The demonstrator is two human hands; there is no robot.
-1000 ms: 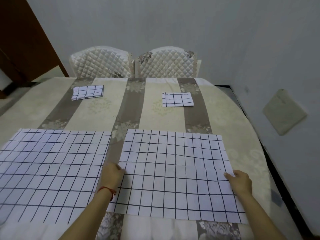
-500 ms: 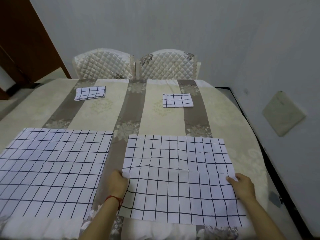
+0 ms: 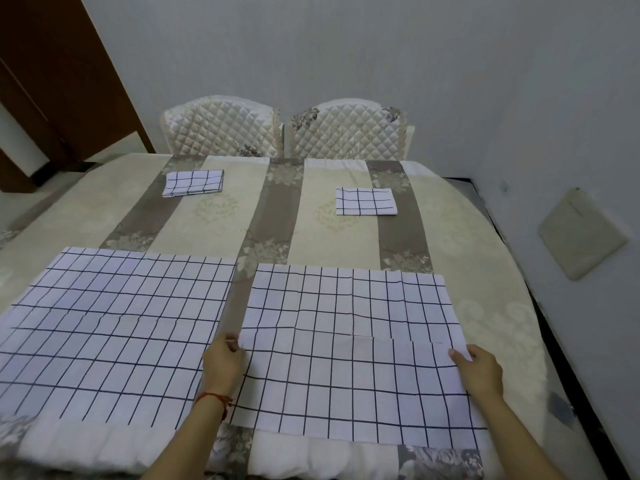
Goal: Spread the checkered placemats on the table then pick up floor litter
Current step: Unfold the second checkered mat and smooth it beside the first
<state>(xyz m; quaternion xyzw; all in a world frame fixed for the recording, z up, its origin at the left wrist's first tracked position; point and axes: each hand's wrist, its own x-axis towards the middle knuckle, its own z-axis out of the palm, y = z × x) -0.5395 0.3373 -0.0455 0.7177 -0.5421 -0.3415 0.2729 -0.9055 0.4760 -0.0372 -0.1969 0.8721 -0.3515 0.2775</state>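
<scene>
Nearest me, my left hand (image 3: 223, 362) pinches the left edge of the right placemat (image 3: 349, 355), fingers curled on the cloth, and my right hand (image 3: 479, 372) grips its right edge the same way. I hold it at both sides, I judge, so the cloth can be pulled taut and the crease across its middle flattened; the near hem lies close to the table (image 3: 491, 265) edge. Just beside it, with a strip of brown tablecloth between them, lies the left placemat (image 3: 117, 327), opened flat and touched by neither hand.

Farther back, 2 placemats are not yet spread: the folded placemat on the left (image 3: 193, 182) and the folded placemat on the right (image 3: 366, 201), each apparently set before one of the 2 quilted chairs (image 3: 346, 131) pushed up to the far edge. So 2 of 4 look spread. The little floor I can see shows no litter I can make out.
</scene>
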